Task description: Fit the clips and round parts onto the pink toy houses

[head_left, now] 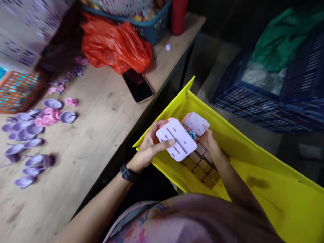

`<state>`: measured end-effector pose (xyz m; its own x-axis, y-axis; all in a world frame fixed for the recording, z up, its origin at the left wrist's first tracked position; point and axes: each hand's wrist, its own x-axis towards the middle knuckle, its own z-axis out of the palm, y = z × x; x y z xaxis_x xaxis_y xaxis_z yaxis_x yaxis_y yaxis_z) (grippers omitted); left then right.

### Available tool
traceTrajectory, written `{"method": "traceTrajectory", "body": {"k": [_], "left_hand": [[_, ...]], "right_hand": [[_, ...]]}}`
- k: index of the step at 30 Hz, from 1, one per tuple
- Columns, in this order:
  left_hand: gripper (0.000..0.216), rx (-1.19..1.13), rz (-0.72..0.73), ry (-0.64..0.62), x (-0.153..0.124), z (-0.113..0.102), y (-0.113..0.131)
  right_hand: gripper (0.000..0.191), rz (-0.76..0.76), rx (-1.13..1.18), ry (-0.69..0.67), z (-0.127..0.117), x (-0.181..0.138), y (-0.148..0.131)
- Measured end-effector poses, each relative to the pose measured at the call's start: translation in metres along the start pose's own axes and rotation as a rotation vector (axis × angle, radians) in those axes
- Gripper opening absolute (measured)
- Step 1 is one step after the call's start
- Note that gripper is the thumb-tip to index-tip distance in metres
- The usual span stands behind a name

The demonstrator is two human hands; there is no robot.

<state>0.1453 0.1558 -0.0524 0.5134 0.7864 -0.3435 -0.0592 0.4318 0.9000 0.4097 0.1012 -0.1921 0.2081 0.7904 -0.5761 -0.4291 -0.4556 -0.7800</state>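
Note:
My left hand [152, 141], with a dark band at the wrist, grips a lavender plastic panel [178, 138] with rounded corners and small slots. The thumb lies across its face, and a bit of pink shows behind its far edge. My right hand [208, 140] reaches into the yellow box [253, 152] and is closed on a second lavender panel [196, 123]. Beside that panel is a small teal piece [191, 134]; its kind is unclear. Below the hands, several pale square pieces [198, 171] lie in rows on the box floor.
On the wooden table [83, 162] at left are several small purple cups [31, 130], pink pieces [48, 117], a phone [138, 86] and a red plastic bag [113, 44]. Baskets stand behind, including a blue one [152, 28]. Dark blue crates [253, 104] stand at right.

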Motion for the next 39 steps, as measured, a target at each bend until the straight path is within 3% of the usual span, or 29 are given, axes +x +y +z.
{"method": "traceTrajectory", "body": {"k": [3,6,12,14,17,21,25,29,32,35,37,39], "left_hand": [[0.071,0.049,0.106,-0.019,-0.027,-0.005,0.006],[0.08,0.221,0.265,0.047,-0.071,-0.012,0.02],[0.097,0.408,0.451,0.21,-0.179,-0.041,0.042],[0.106,0.442,0.475,0.217,-0.215,-0.055,0.041],[0.102,0.503,0.428,0.262,-0.272,-0.077,0.03],[0.094,0.588,0.432,0.488,-0.349,-0.106,-0.001],[0.085,0.611,0.535,0.758,-0.411,-0.144,-0.046],[0.08,0.829,0.568,1.016,-0.459,-0.185,-0.081],[0.077,1.027,0.439,1.198,-0.49,-0.207,-0.092],[0.069,1.14,0.257,1.386,-0.516,-0.218,-0.095],[0.076,1.136,0.117,1.359,-0.529,-0.218,-0.097],[0.092,1.094,0.013,1.254,-0.537,-0.215,-0.098]], "right_hand": [[0.058,-0.116,0.103,-0.077,0.016,-0.035,-0.036],[0.05,-0.159,0.187,-0.19,0.048,-0.072,-0.067],[0.041,-0.028,0.164,-0.46,0.134,-0.133,-0.094],[0.045,0.071,0.103,-0.58,0.165,-0.151,-0.095],[0.051,0.193,0.001,-0.74,0.213,-0.173,-0.089],[0.053,0.324,-0.117,-0.837,0.279,-0.194,-0.067],[0.051,0.355,-0.303,-0.821,0.345,-0.209,-0.038],[0.041,0.267,-0.537,-0.873,0.398,-0.22,-0.002],[0.039,0.154,-0.694,-0.948,0.425,-0.215,0.028],[0.043,-0.185,-0.827,-1.019,0.441,-0.198,0.052],[0.047,-0.47,-0.928,-0.954,0.444,-0.188,0.062],[0.053,-0.628,-0.999,-0.901,0.44,-0.184,0.069]]}}
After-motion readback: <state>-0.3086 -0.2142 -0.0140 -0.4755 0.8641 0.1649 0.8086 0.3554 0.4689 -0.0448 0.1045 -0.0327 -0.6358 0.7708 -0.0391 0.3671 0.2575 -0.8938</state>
